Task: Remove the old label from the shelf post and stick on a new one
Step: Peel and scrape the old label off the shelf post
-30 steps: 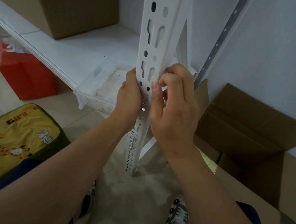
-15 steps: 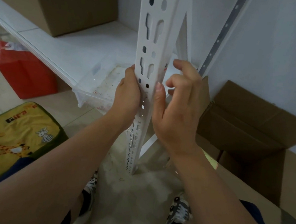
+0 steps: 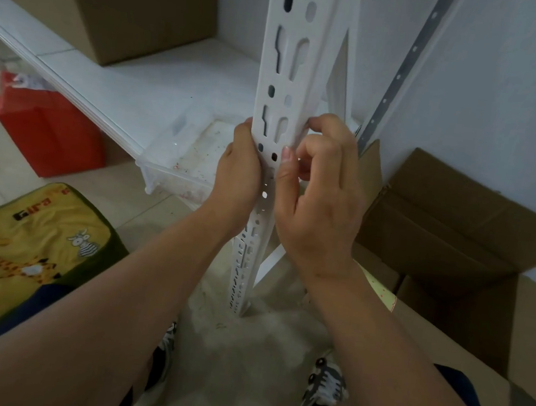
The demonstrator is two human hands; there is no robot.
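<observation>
From the head view, a white perforated metal shelf post (image 3: pixel 285 72) stands upright on the pale tiled floor (image 3: pixel 244 349). The left hand (image 3: pixel 238 173) grasps its left edge. The right hand (image 3: pixel 319 201), fingers curled, pinches the post's right edge, thumb on the front face. No label is discernible.

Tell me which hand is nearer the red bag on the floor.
Left. The left hand rests against the shelf post's left side, the side facing the red bag. The right hand is on the post's far side, so farther from the bag.
</observation>
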